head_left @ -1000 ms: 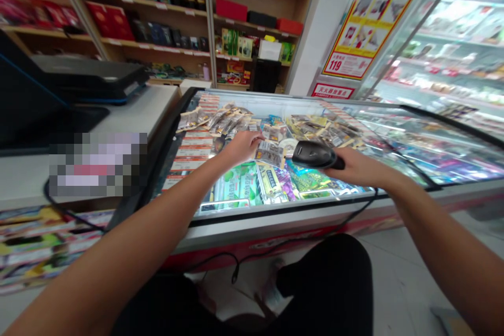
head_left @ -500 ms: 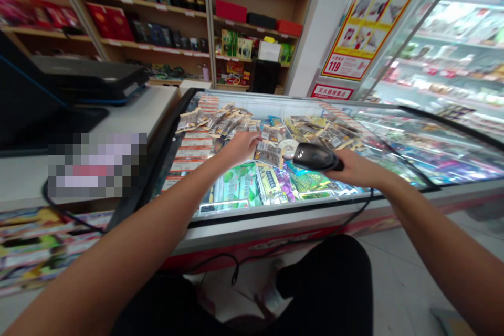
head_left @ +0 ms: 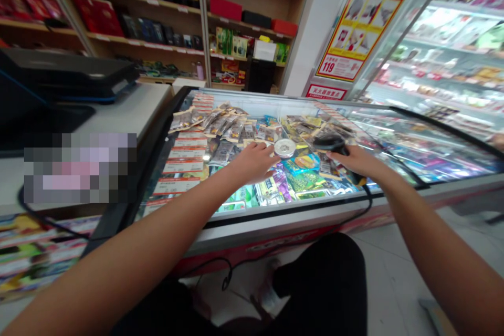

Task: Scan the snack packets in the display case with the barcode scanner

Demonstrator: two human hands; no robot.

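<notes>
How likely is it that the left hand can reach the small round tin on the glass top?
Probably yes. The left hand lies on the packets with its fingertips right beside the round tin, nothing between them. The right hand holds the scanner on the tin's other side.

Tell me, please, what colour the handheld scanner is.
Black; the scanner shows best in the head view.

glass freezer lid carries scattered packets and a round tin.
</notes>
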